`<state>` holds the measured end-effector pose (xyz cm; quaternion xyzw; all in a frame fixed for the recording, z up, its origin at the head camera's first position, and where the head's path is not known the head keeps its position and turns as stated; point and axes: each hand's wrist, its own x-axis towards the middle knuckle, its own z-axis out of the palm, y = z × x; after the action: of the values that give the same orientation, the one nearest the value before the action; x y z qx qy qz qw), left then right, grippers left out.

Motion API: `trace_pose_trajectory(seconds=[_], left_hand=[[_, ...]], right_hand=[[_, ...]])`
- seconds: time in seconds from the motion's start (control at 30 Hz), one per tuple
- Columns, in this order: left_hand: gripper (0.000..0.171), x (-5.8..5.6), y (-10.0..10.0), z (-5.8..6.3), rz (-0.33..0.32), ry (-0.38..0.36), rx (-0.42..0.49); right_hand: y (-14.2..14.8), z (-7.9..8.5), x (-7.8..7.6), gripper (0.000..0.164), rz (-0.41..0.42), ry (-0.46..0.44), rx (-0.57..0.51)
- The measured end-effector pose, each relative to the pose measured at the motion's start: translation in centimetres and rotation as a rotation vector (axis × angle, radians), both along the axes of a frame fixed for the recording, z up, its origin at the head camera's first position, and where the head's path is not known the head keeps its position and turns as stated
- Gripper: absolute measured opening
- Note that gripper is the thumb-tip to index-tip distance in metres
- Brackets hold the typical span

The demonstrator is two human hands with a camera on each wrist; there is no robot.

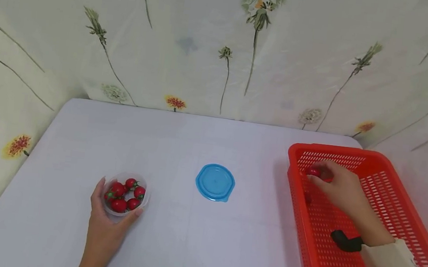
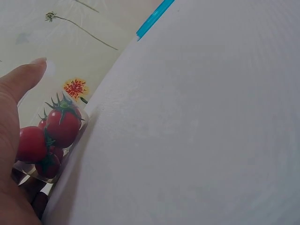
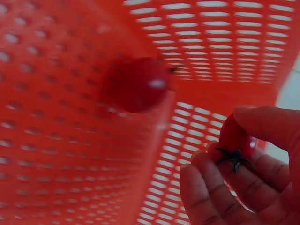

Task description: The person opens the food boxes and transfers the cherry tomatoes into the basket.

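Flower-printed sheeting [image 1: 166, 66] rises behind a white table [image 1: 170, 243], where a person in a pale sleeve works with both hands apart. At right, the right hand [image 1: 344, 190] pinches a tomato [image 3: 234, 138] between thumb and fingers inside a red basket [image 1: 339, 150]; a second tomato [image 3: 138, 85] lies near it in the basket, loose and untouched. At left, the left hand [image 1: 108, 223] curls around a clear tub [image 1: 130, 195] standing on the table, with more tomatoes [image 1: 118, 205] ringed inside. Between tub and basket, a blue lid [image 1: 215, 182] lies flat, apart from both. To an onlooker, the fruit looks light, firm but easily bruised, its glossy skin likely slippery; a gentle hold across its round middle, clear of the green cap, should suit it best. The tub, thin-walled and probably light, seems likely to flex if squeezed, so a loose cupping low on its sides looks safer than a pinch at the rim.
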<state>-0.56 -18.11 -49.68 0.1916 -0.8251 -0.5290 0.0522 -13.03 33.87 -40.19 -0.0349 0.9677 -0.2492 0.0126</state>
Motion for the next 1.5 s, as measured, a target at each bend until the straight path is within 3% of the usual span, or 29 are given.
trace_pose_trajectory(seconds=[0.17,0.37,0.67,1.1,1.3,1.5], left_hand=[[0.120,0.0,0.0,-0.1,-0.003,-0.005,0.000],[0.119,0.1,0.0,-0.1,0.000,0.005,0.004],[0.119,0.1,0.0,0.0,0.006,0.013,-0.016],[0.119,0.0,0.0,-0.1,0.003,0.006,-0.012],[0.119,0.1,-0.1,0.0,0.001,0.018,-0.008],[0.119,0.2,-0.2,0.1,-0.007,0.032,0.008]], right_hand=[[0.1,-1.7,-0.2,0.044,0.020,-0.061,0.038],[-0.1,-2.5,-0.6,0.046,0.041,-0.137,0.055],[-0.4,-3.5,-0.8,0.048,0.074,-0.165,0.079],[-0.8,-3.2,-0.8,0.049,0.048,-0.204,0.087],[-0.7,-1.8,-0.7,0.045,0.027,-0.088,0.091],[-1.4,0.9,-0.4,0.043,0.021,0.068,0.051]])
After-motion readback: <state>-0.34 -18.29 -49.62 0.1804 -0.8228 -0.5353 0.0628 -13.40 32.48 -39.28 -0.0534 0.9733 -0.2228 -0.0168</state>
